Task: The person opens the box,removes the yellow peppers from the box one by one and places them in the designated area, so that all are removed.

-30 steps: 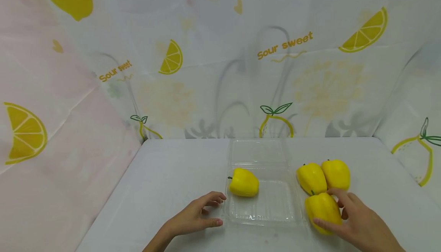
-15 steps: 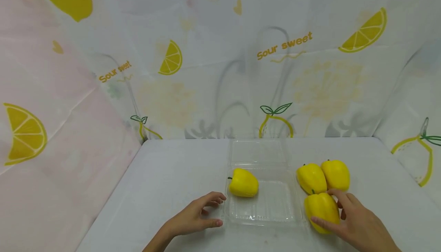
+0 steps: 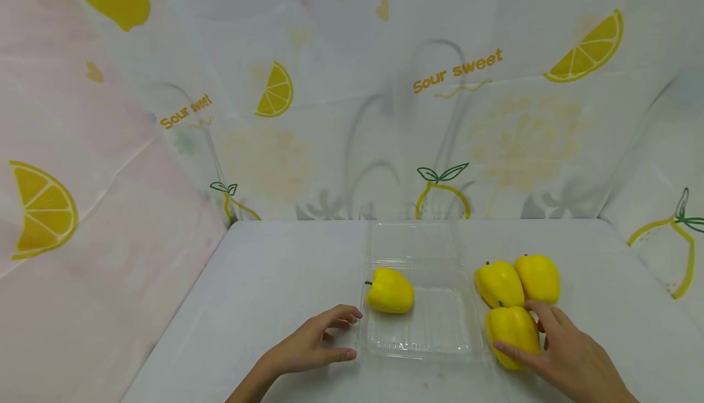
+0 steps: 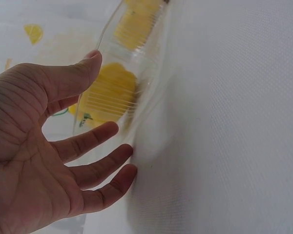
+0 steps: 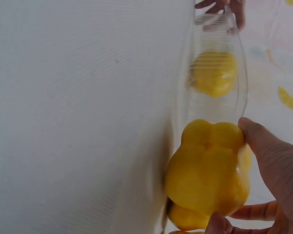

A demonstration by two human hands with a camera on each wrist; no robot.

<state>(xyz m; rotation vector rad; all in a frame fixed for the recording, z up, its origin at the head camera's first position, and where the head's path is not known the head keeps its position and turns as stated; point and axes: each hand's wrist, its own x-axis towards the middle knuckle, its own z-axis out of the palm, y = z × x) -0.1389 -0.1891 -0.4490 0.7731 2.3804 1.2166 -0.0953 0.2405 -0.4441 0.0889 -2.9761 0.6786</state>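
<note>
My right hand (image 3: 572, 348) holds a yellow bell pepper (image 3: 513, 336) between thumb and fingers, just right of a clear plastic clamshell box (image 3: 420, 354). In the right wrist view this bell pepper (image 5: 207, 165) shows its lobed bottom, close to the table surface. Another yellow bell pepper (image 3: 390, 291) lies on its side in the box's left half, stem to the left. At the box's left edge is my left hand (image 3: 313, 342), thumb and fingers spread apart. In the left wrist view its thumb overlaps the box rim (image 4: 103, 34); whether it touches cannot be told.
Two more yellow bell peppers, one nearer (image 3: 499, 284) and one farther right (image 3: 539, 279), stand behind the held one. The box's lid (image 3: 412, 241) lies folded back on the white table (image 3: 275, 256). A lemon-printed curtain (image 3: 341, 146) encloses the back and sides.
The bell pepper in my right hand has shifted very slightly left and away from me. My left hand keeps its place beside the box.
</note>
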